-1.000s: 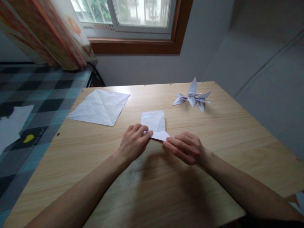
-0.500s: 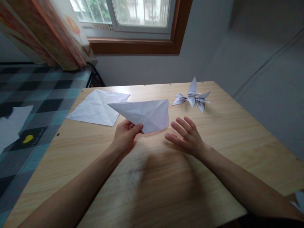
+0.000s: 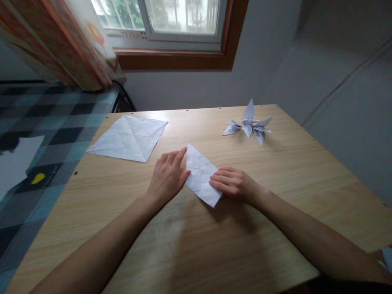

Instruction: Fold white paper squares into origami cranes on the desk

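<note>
Folded paper is laid flat on the bench, near its middle. It is pressed from either side by the left hand and the right hand, with fingers extended flat and nothing gripped. A creased sheet and an origami figure are noted farther back.

I have one view, from the camera worn on the head. It looks forward and down across the wooden table from above its near edge, facing the window in the far wall. The range is close: both forearms enter from the bottom, and the left hand and right hand sit mid-frame. A checked cloth fills the left margin and a grey wall the right.
</note>
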Demonstrator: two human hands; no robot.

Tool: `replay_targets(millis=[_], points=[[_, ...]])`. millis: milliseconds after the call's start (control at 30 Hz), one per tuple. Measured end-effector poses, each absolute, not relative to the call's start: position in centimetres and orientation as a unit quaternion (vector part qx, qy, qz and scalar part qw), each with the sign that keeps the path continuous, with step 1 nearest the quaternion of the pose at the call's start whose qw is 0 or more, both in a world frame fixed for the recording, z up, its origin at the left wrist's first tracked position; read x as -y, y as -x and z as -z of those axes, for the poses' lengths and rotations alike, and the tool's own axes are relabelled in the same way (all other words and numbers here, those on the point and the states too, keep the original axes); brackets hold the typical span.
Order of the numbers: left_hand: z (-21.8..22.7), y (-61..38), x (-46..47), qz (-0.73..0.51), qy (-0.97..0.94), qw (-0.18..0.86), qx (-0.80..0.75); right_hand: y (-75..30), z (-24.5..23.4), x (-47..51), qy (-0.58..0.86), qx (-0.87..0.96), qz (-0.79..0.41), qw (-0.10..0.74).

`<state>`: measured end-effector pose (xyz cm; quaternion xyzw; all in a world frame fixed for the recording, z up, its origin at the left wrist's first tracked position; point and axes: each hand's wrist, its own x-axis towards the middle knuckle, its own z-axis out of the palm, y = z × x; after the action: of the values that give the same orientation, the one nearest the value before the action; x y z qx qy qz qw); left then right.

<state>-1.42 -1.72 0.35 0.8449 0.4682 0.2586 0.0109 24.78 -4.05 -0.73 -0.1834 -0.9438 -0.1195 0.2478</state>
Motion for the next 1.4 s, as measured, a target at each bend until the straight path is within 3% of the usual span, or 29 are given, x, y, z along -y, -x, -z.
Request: replay_targets(millis=[200, 367, 633, 800, 1000, 1400], points=[[0.6, 1.7, 1.4, -0.172, -0.944, 0.014, -0.281, -25.2, 0.6, 4.3, 0.204, 0.942, 0.076, 0.254], [0.4, 1.7, 1.4, -0.164, -0.945, 0.051, -0.278, -25.0, 1.1, 4.4, 0.299, 0.908, 0.033, 0.29], [-0.1, 1.3, 1.9, -0.183, -0.933, 0.064, -0.304, -23.9, 1.0, 4.5, 0.507, 0.833, 0.002, 0.22], [0.2, 1.2, 1.9, -0.172, -0.939, 0.025, -0.298, -23.9, 1.3, 4.1, 0.476, 0.852, 0.012, 0.219], [-0.1, 0.9, 1.9, -0.151, -0.957, 0.004, -0.25, -23.1, 1.9, 4.5, 0.346, 0.932, -0.016, 0.107], [-0.6, 1.0, 2.4, -0.111, -0.96, 0.011, -0.255, -24.6, 0.8, 5.1, 0.401, 0.914, -0.05, 0.025]])
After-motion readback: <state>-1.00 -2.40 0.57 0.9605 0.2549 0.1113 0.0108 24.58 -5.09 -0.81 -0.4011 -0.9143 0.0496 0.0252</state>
